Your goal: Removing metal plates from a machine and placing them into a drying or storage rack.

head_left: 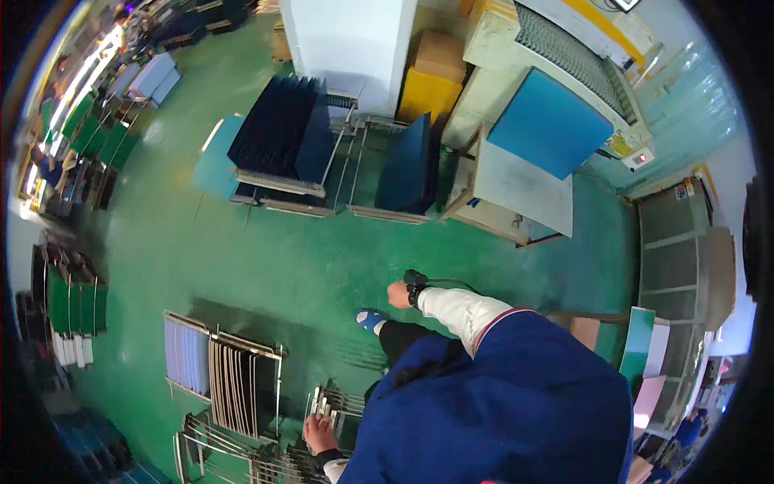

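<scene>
My left hand (321, 436) is at the lower middle, fingers curled over the end of a slotted metal rack (347, 403). Sleeve and body hide part of that rack. Farther up, my right hand (398, 295) hangs over the green floor with its fingers curled in and nothing seen in it. A black device with a cable (415, 284) is strapped round that wrist. One foot in a blue slipper (370, 319) shows between my hands.
Beside my left hand stands a rack of upright panels (234, 379). Across the floor are a cart of dark panels (282, 133), another cart with blue panels (407, 173), and a white table (524, 181) beneath a tilted blue board (551, 121). Green panels (72, 302) stand at left.
</scene>
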`<control>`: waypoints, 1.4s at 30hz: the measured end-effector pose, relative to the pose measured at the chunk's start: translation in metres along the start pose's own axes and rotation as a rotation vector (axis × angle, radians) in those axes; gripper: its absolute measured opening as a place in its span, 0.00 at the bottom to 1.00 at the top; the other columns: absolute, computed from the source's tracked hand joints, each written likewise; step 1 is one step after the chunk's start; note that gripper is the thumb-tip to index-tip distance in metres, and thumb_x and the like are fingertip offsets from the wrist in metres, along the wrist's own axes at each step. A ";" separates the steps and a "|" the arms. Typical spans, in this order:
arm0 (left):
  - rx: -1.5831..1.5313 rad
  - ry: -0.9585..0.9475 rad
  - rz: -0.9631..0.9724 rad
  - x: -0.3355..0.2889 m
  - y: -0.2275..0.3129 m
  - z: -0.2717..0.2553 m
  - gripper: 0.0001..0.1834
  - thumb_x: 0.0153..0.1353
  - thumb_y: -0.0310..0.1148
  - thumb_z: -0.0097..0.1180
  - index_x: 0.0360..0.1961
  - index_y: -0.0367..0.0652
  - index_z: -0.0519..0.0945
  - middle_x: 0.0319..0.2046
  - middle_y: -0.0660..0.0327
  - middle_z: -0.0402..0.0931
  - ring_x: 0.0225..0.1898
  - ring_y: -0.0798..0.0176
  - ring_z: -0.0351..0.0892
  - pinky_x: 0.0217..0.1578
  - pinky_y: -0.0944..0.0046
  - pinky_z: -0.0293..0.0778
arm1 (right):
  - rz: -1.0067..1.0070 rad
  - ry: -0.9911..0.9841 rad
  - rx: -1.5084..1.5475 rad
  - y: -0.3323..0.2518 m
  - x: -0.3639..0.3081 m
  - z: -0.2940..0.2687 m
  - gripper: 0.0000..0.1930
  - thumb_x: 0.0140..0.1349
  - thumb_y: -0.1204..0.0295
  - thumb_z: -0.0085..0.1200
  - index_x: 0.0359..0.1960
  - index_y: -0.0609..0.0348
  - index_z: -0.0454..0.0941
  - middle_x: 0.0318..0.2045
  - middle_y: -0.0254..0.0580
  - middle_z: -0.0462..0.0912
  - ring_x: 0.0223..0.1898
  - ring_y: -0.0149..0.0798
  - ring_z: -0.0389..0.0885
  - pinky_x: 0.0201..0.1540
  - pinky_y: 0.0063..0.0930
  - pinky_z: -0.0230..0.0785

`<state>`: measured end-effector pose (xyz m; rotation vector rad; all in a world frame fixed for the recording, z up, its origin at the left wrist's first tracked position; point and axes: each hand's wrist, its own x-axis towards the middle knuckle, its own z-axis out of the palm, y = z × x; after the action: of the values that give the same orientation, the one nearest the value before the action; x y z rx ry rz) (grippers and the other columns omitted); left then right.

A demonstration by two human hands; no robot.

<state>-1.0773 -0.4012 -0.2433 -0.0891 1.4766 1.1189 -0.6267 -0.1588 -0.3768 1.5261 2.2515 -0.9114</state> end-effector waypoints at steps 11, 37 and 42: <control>0.364 0.122 -0.202 0.049 0.001 -0.032 0.11 0.66 0.38 0.55 0.43 0.43 0.75 0.32 0.58 0.79 0.31 0.56 0.79 0.31 0.54 0.76 | 0.261 0.073 0.175 -0.022 -0.009 -0.040 0.16 0.56 0.61 0.52 0.26 0.63 0.84 0.27 0.59 0.83 0.31 0.59 0.83 0.37 0.54 0.74; -0.205 0.456 -0.029 0.102 0.160 -0.271 0.08 0.68 0.31 0.50 0.44 0.39 0.71 0.27 0.60 0.73 0.21 0.65 0.72 0.19 0.65 0.67 | 0.241 -0.230 0.561 -0.318 0.170 -0.096 0.07 0.60 0.68 0.55 0.32 0.60 0.78 0.23 0.37 0.82 0.21 0.31 0.79 0.22 0.26 0.71; -0.286 0.508 0.022 0.108 0.175 -0.288 0.09 0.66 0.32 0.55 0.44 0.39 0.75 0.27 0.59 0.78 0.22 0.65 0.78 0.19 0.68 0.72 | 0.152 -0.307 0.418 -0.350 0.226 -0.102 0.08 0.60 0.69 0.55 0.33 0.60 0.79 0.24 0.39 0.82 0.21 0.31 0.79 0.22 0.26 0.72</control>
<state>-1.4260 -0.4414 -0.2837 -0.5940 1.7483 1.3851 -1.0236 -0.0150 -0.3006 1.5583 1.7801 -1.5213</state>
